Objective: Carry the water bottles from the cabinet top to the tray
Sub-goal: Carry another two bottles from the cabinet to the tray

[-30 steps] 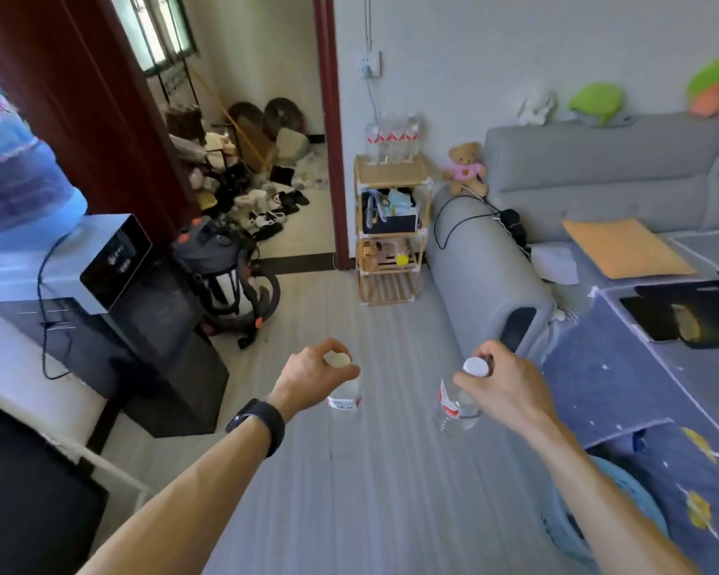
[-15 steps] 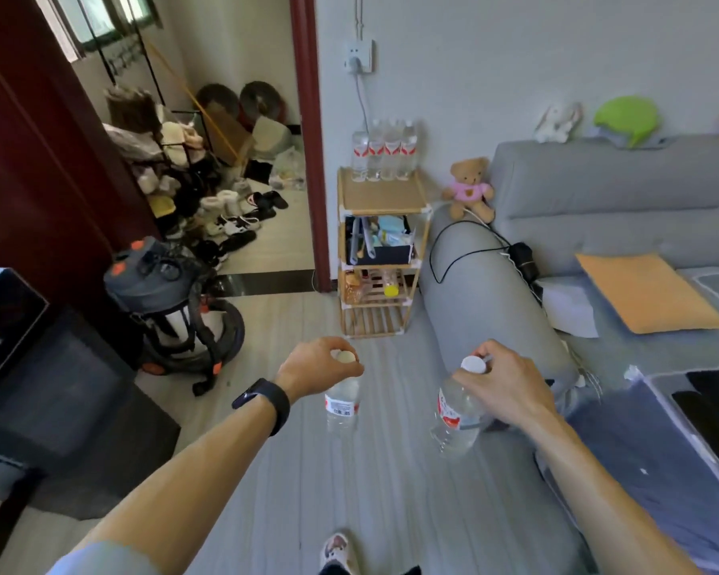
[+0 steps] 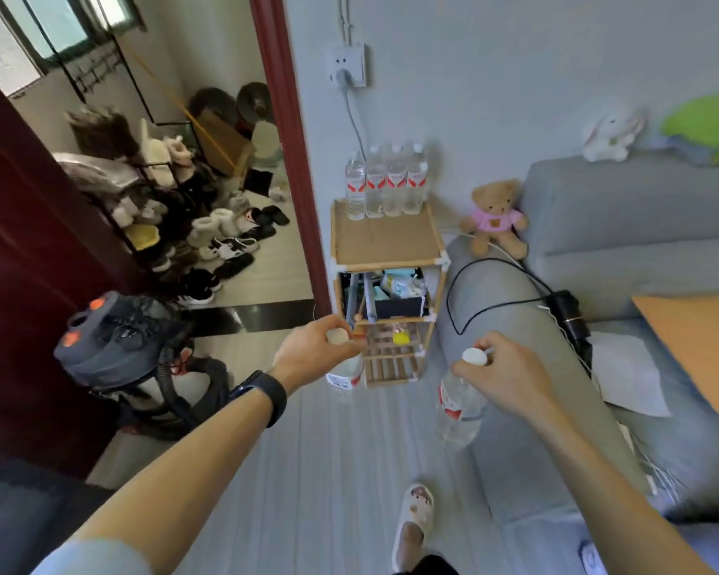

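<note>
Wooden cabinet top (image 3: 385, 242), apparently four water bottles (image 3: 385, 184) along back edge

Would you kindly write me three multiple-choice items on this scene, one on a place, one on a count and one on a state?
1. Where on the cabinet top do the water bottles stand?
A. at its back edge
B. at its front edge
C. at its centre

2. How many bottles stand there?
A. two
B. four
C. six

3. What is the left hand doing?
A. hanging empty
B. holding a bottle at its capped end
C. pressing flat on the cabinet top

Answers:
1 A, the row lines the edge farthest from the camera.
2 B, four caps show side by side.
3 B, its fingers curl round the cap while the bottle hangs below.
</note>
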